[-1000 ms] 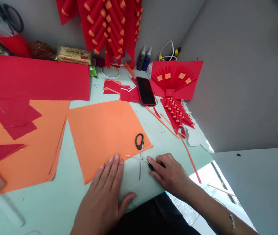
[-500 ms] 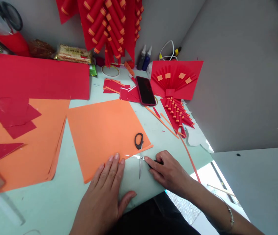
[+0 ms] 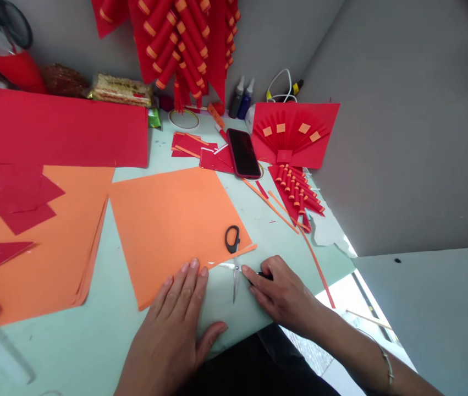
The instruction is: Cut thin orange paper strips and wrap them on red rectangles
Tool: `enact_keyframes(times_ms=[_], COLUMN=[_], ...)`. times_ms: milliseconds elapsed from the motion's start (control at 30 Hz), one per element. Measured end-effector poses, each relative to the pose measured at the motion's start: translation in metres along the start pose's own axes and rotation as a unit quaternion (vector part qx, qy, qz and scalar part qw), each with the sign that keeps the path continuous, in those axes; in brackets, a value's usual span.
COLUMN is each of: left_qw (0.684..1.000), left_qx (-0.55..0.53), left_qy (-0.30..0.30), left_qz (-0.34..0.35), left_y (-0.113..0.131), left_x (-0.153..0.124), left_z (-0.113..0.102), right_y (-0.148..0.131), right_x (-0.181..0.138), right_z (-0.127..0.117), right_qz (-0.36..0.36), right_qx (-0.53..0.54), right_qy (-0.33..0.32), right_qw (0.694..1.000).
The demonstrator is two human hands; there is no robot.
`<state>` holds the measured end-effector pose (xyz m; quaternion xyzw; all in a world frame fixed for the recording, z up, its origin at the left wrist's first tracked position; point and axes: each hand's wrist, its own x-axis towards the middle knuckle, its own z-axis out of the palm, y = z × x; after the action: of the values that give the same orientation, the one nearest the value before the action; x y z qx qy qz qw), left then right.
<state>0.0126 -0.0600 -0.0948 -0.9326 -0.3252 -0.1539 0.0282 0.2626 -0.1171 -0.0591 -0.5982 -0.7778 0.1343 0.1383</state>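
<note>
A sheet of orange paper [image 3: 171,220] lies on the table in front of me. My left hand [image 3: 176,308] rests flat on its near edge, fingers stretched and thumb out to the side. With my right hand [image 3: 281,289] I hold one black handle of a pair of scissors [image 3: 236,268], index finger extended toward the pivot. The blades are spread wide, one pointing at my left fingertips by the paper's edge, the other toward me. The free black handle loop lies over the sheet. A narrow orange strip [image 3: 244,251] runs along the near right edge, crossed by the scissors.
Red paper [image 3: 72,132] and more orange sheets [image 3: 52,286] lie left. Beyond the sheet are red scraps [image 3: 217,159] and a phone [image 3: 243,154]. A red fan card [image 3: 295,132] and a paper firecracker piece [image 3: 297,192] stand right. Glue bottles [image 3: 242,99] stand behind.
The whole view has shifted slightly, so things sit a little farther left. Both hands and the scissors keep nearly the same places against the orange sheet.
</note>
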Motion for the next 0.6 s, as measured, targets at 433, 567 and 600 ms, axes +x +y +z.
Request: enact_keyframes(times_ms=[433, 567, 600], left_qw=[1.000, 1.000, 1.000], left_qx=[0.005, 0.004, 0.004], left_qy=[0.004, 0.002, 0.002], left_qz=[-0.001, -0.003, -0.002], left_y=[0.0005, 0.0008, 0.0009], left_x=[0.0005, 0.0002, 0.0003], left_z=[-0.0007, -0.0005, -0.0005], right_y=[-0.0061, -0.0072, -0.0073], right_x=[-0.0008, -0.0013, -0.0015], right_z=[0.0005, 0.0006, 0.0008], right_qz=[0.008, 0.010, 0.008], right_qx=[0.004, 0.005, 0.004], right_qy=[-0.003, -0.001, 0.001], right_qw=[1.000, 1.000, 1.000])
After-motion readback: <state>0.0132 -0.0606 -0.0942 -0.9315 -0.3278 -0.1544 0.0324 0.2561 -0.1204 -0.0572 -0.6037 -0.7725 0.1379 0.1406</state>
